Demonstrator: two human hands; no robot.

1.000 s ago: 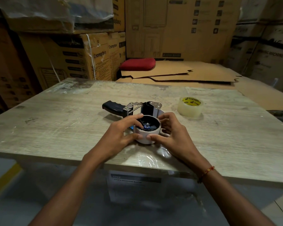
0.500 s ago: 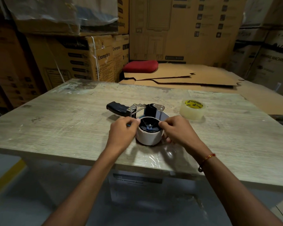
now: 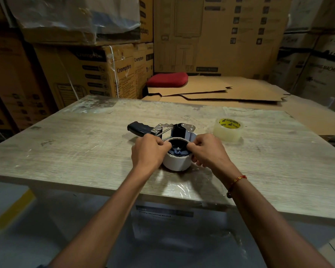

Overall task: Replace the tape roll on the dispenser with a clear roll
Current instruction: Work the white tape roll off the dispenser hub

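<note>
A tape dispenser (image 3: 174, 130) with a black handle lies on its side in the middle of the wooden table (image 3: 85, 151). A white, nearly spent roll (image 3: 176, 163) sits on its dark hub. My left hand (image 3: 149, 151) pinches the roll's left rim and my right hand (image 3: 207, 149) pinches its right rim, fingers curled over the edge. A clear tape roll (image 3: 228, 130) with a yellow printed core lies flat to the right of the dispenser, untouched.
Loose clear film (image 3: 182, 188) lies on the table's near edge. Flattened cardboard sheets (image 3: 211, 93) and a red cushion (image 3: 167, 79) lie behind the table. Stacked cartons (image 3: 85, 70) wall in the back and sides.
Both hands have shifted from cupping the roll's sides to pinching its upper rim. The view has moved slightly closer and to the left; dispenser and clear roll stay put.
</note>
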